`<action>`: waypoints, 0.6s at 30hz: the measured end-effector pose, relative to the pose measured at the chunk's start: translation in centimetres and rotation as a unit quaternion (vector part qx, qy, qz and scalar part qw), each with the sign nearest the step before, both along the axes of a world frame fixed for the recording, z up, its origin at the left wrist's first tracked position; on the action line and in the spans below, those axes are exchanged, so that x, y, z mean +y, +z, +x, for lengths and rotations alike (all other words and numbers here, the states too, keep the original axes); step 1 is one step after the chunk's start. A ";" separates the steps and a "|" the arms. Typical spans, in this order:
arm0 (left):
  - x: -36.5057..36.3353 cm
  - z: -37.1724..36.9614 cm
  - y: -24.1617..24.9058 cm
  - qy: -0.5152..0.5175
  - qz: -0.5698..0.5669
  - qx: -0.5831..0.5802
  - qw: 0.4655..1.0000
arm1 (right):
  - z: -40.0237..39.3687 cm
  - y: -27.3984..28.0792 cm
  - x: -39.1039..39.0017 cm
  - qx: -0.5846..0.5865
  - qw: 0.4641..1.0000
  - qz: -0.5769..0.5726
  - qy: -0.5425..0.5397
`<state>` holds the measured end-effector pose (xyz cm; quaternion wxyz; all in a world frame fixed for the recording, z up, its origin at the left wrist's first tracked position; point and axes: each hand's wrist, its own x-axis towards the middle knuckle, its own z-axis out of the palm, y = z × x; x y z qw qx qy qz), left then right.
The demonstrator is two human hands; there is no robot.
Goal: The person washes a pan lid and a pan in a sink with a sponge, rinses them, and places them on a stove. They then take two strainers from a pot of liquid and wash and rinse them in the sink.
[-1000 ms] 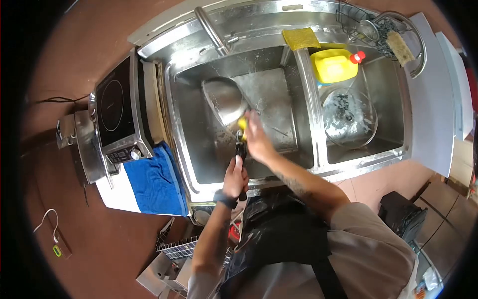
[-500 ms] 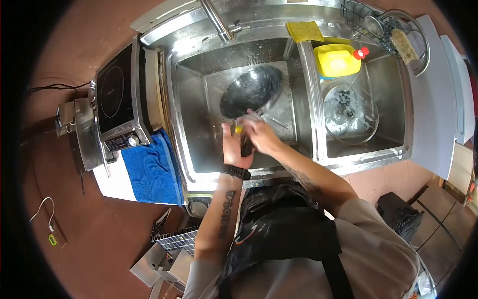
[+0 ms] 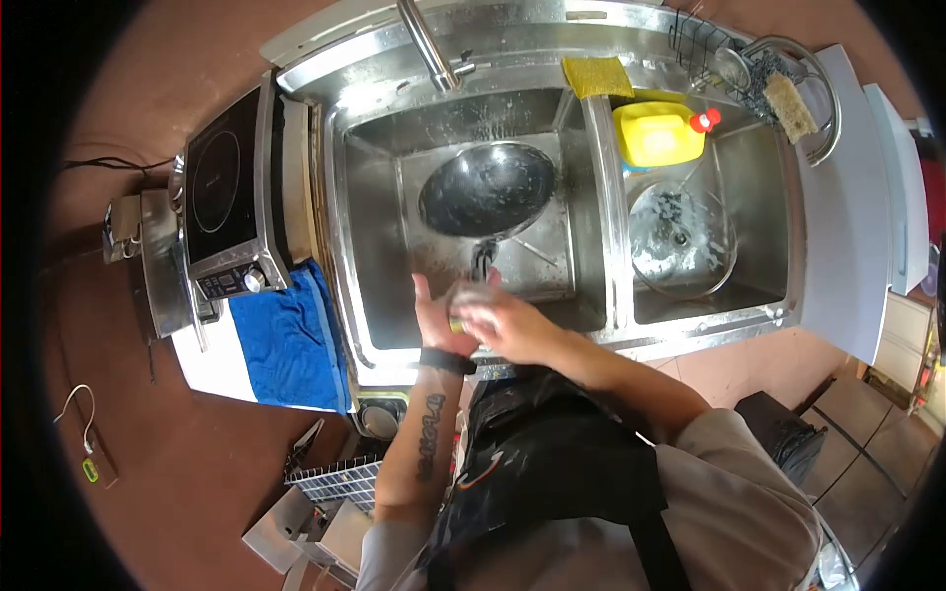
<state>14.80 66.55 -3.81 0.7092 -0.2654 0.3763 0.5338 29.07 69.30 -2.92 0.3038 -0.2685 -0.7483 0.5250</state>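
A dark round pan [image 3: 488, 190] rests tilted in the left sink basin, its handle [image 3: 483, 258] pointing toward me. My left hand [image 3: 443, 323] is palm up near the basin's front edge, thumb stretched out. My right hand [image 3: 507, 325] lies over the left palm, its fingers curled and blurred around a small sponge [image 3: 455, 323] with a yellow part, mostly covered. The handle's near end is hidden by the hands. A thin metal rod [image 3: 537, 252] lies on the basin floor beside the pan.
Above the left basin is a faucet [image 3: 429, 44]. A yellow bottle [image 3: 658, 134] and a glass lid [image 3: 683, 238] are in the right basin. A yellow cloth [image 3: 597, 77] hangs on the divider. An induction cooker [image 3: 222, 187] and blue towel [image 3: 286, 340] are at left.
Both hands have moved toward me and slightly left, along with the sponge. The pan has settled flatter, with more of its handle showing. The whole view has shifted slightly.
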 end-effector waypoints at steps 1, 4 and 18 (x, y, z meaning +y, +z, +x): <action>0.3 0.6 1.3 -0.049 -0.015 0.049 0.997 | 0.8 -1.5 -0.4 -0.018 0.998 0.048 0.035; -0.7 0.7 -2.8 -0.132 0.079 0.052 0.987 | 2.7 -2.5 3.1 -0.098 0.964 0.175 0.173; 2.8 0.0 -4.7 -0.139 0.036 -0.014 0.990 | 5.7 -6.0 33.0 -0.479 0.788 0.368 -0.118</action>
